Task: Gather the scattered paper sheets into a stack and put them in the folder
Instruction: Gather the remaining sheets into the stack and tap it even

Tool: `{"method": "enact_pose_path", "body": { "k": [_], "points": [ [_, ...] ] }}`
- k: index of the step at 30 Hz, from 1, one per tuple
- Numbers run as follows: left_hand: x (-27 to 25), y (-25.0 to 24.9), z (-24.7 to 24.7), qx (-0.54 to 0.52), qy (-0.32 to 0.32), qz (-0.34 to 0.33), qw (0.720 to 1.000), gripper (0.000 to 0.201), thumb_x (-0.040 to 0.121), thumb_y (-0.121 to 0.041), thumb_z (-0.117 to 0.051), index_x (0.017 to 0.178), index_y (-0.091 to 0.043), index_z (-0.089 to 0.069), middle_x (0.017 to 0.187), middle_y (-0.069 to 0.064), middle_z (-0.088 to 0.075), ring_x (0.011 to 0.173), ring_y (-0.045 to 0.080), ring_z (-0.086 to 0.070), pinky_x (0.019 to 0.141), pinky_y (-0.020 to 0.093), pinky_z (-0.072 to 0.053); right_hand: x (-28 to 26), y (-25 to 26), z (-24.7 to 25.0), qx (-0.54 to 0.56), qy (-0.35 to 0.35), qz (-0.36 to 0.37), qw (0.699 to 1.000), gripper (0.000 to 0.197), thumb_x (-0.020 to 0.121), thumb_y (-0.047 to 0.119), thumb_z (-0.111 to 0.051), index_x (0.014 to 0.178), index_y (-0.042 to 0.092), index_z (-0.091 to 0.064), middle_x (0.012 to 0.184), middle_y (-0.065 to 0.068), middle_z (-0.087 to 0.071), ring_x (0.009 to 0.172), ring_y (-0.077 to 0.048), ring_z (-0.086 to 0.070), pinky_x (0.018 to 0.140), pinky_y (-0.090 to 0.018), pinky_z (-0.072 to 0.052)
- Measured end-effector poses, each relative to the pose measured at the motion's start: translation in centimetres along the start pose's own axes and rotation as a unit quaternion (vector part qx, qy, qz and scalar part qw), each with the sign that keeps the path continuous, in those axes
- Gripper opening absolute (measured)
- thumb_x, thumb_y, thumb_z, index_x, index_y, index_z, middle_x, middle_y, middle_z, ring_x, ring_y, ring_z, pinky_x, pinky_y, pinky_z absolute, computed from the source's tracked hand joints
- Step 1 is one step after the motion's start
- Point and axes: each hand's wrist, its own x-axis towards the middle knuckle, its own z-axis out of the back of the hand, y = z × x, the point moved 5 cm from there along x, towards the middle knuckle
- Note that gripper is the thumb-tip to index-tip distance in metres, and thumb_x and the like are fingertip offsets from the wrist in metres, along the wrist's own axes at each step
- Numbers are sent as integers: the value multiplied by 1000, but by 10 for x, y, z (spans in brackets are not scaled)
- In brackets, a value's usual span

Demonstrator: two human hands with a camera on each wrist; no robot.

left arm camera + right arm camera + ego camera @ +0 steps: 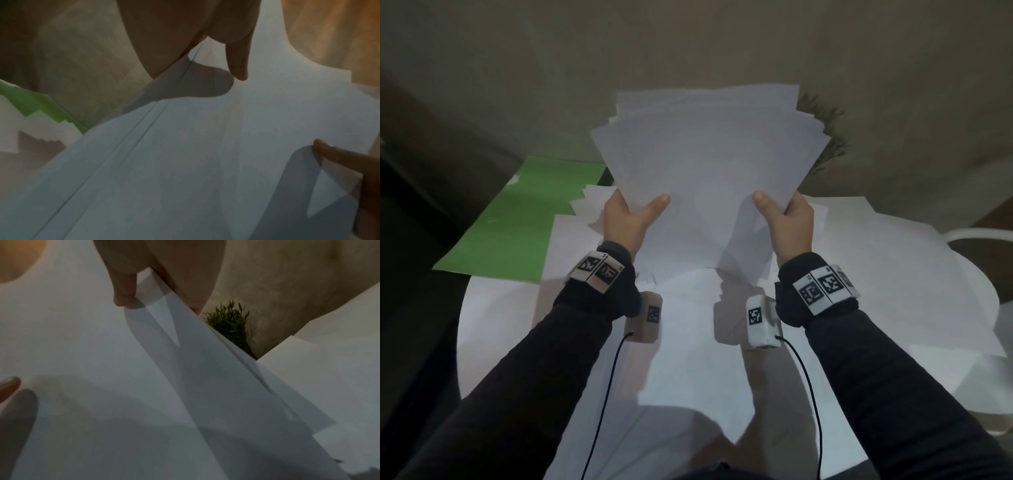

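Note:
I hold a loose stack of white paper sheets (702, 161) upright above the table, its edges fanned and uneven. My left hand (628, 214) grips the stack's lower left side, thumb on the front. My right hand (786, 214) grips the lower right side the same way. The left wrist view shows my left thumb (238, 65) pressed on the sheets (185, 162); the right wrist view shows my right thumb (125, 290) on the sheets (102, 369). An open green folder (517, 219) lies flat at the table's left. More white sheets (876, 274) lie spread on the table beneath.
A round white table (493, 329) carries the papers and folder. A small green plant (828, 137) stands behind the stack at the right, also in the right wrist view as a plant (230, 324). A beige wall is behind. A white chair edge (983, 234) shows at the right.

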Motion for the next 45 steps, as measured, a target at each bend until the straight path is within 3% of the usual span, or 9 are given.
{"method": "enact_pose_path", "body": {
  "k": [6,11,16,21,25,30,34,39,45],
  "points": [
    [3,-15,-9,-11,2,-11,1000,80,58,-23,-83,128,-4,-48,119,5,-62,108,16,-62,95,32,-51,7,18,-7,70,-6,30,997,47,80,15,-74,119,20,-48,112,7,-61,104,-5,-60,84,-14,-49],
    [1,-5,-18,-59,-45,4,997,58,70,-7,-80,116,-19,-48,107,-13,-61,96,-5,-62,94,28,-50,11,21,-11,113,-56,7,992,30,84,28,-69,107,28,-49,103,13,-60,94,1,-59,76,-13,-47],
    [-7,34,-16,-10,-10,68,998,50,72,-13,-79,117,-11,-57,111,4,-67,103,20,-64,95,38,-51,12,-13,-3,38,-30,-35,998,47,90,35,-60,131,18,-44,115,15,-53,106,-2,-53,94,-19,-40],
    [-13,51,-13,13,7,101,995,32,78,-11,-73,108,-9,-62,101,3,-68,90,18,-65,88,34,-50,0,-37,-2,-45,28,-84,995,80,77,59,-62,136,9,-44,137,-3,-52,128,-21,-47,108,-39,-38],
    [-8,47,-11,22,11,95,995,29,82,-16,-71,108,-10,-62,104,8,-68,98,26,-65,94,43,-51,6,-21,2,-29,-2,-58,998,38,92,29,-59,122,6,-56,112,-1,-62,107,-17,-58,91,-29,-45],
    [-1,24,-13,-14,-1,52,999,25,82,-14,-70,106,-14,-61,98,-1,-68,90,17,-65,84,27,-52,13,4,-5,12,-18,0,1000,24,93,21,-58,116,18,-54,114,3,-61,111,-14,-58,98,-29,-46],
    [-10,44,-6,23,30,94,995,38,76,-13,-75,111,-14,-60,108,5,-68,100,24,-65,90,36,-51,8,-18,-2,-19,-6,-17,1000,29,92,21,-59,120,15,-54,115,2,-61,109,-13,-57,95,-24,-45],
    [-24,72,-2,88,60,129,986,28,87,-8,-62,115,-11,-58,113,5,-62,110,31,-61,99,43,-46,1,-82,7,-190,83,-117,971,34,92,18,-56,124,5,-54,123,-11,-61,113,-28,-56,95,-37,-46],
    [-2,70,23,146,5,138,980,31,92,-15,-56,121,-4,-57,115,13,-64,107,31,-60,98,43,-46,6,-89,23,-226,92,-129,961,11,86,24,-65,83,20,-56,87,-6,-63,83,-30,-63,81,-40,-51]
  ]
}}
